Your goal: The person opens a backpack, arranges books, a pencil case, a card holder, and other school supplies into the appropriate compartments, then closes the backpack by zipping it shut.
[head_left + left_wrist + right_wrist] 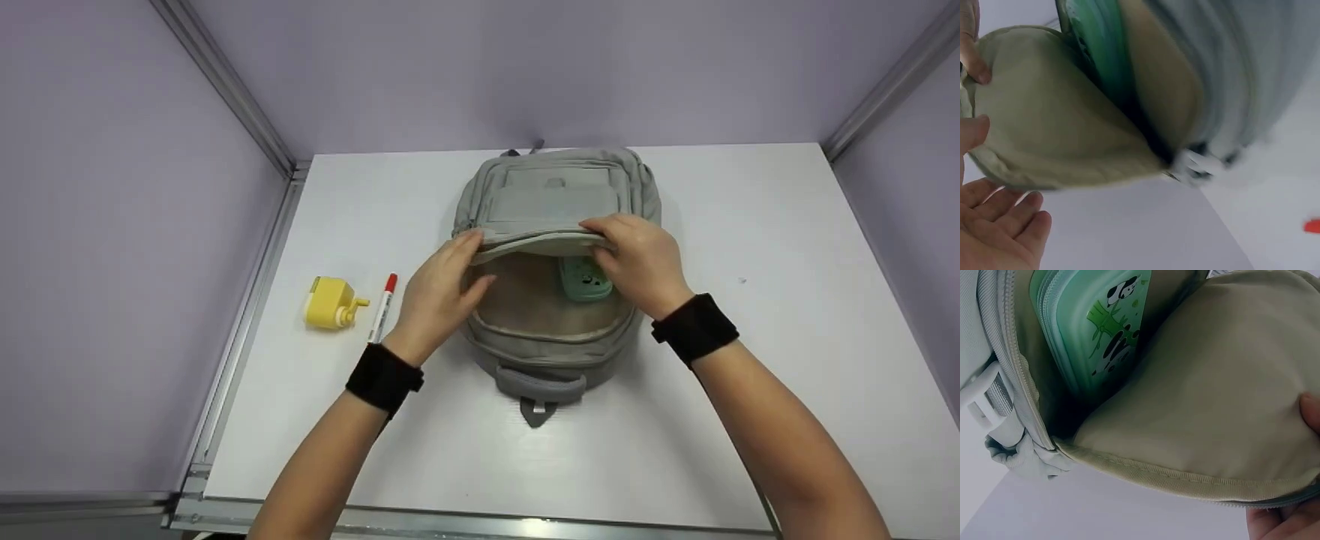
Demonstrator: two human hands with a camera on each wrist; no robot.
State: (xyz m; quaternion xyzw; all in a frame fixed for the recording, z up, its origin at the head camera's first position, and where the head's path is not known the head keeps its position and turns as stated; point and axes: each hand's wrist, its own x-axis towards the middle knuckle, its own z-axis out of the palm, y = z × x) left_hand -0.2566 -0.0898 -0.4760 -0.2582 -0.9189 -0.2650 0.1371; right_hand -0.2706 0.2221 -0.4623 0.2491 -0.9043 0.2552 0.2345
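Grey backpack (556,201) between both hands (437,294) (643,261)

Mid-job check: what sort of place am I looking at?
Probably a purpose-built work or recording booth, judging by the white tabletop, the plain pale panels around it and the metal framing where they meet.

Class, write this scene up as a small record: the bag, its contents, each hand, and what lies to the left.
bag: grey backpack on the white table, flap raised
inside: green zipped case with panda pictures
left hand: fingers at the flap's edge, thumb spread apart
right hand: pinches the flap's edge
left of bag: red-capped marker; yellow object, exact kind unclear
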